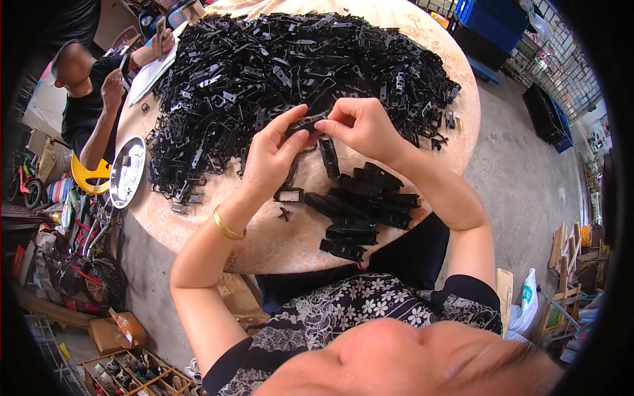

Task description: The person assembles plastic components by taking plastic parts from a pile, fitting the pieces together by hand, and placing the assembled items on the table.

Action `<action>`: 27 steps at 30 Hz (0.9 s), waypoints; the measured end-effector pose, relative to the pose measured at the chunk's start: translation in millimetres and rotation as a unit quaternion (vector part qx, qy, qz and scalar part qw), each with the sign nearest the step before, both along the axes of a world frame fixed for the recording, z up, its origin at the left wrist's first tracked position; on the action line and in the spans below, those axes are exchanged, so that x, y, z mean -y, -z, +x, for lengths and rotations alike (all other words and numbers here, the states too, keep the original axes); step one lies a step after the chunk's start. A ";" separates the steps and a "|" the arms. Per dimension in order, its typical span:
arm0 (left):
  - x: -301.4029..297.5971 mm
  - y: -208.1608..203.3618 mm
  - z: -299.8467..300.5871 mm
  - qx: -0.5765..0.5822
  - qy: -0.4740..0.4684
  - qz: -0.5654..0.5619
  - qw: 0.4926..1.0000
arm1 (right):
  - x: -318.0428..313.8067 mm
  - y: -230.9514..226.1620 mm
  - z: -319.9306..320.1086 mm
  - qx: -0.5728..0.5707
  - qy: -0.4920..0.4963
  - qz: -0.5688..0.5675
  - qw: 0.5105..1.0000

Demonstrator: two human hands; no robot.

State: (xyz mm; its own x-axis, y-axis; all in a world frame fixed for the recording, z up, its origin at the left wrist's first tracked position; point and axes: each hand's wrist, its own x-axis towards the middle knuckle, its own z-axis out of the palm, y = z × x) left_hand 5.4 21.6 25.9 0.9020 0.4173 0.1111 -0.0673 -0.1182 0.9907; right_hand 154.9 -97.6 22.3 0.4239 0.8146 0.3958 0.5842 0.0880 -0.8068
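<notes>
Fingertips (301,134) of left hand (273,149) and right hand (364,129) pinch a black part (306,123) (black heap (264,66) beyond)

Grey concrete floor (522,178), round table (281,249) — cloth-covered, pale; bright metal grille (564,69)

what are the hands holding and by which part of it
A black part: left hand at its left end, right hand at its right end.
</notes>
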 end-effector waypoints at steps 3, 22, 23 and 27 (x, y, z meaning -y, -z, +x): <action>-4.1 -0.6 1.0 -0.008 0.044 -0.071 0.996 | 1.6 -3.8 4.1 0.171 0.071 -0.041 0.982; 20.1 -2.7 -2.7 -0.118 0.140 0.171 0.968 | 8.9 7.8 43.6 0.415 0.025 -0.115 0.902; 18.6 -3.4 -2.8 -0.161 0.133 0.116 0.971 | 7.9 6.3 45.2 0.436 0.029 -0.120 0.891; 9.6 5.5 -0.7 -0.062 0.058 -0.051 0.995 | 5.7 6.4 48.7 0.401 0.018 -0.054 0.914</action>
State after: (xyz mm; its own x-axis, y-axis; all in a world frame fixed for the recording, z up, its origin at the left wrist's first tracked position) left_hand 4.7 12.0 20.4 0.9491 0.3124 -0.0412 0.0484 -0.0152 0.9987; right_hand 203.6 -103.3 15.8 0.0590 0.8588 0.5088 0.9928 0.0028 -0.1199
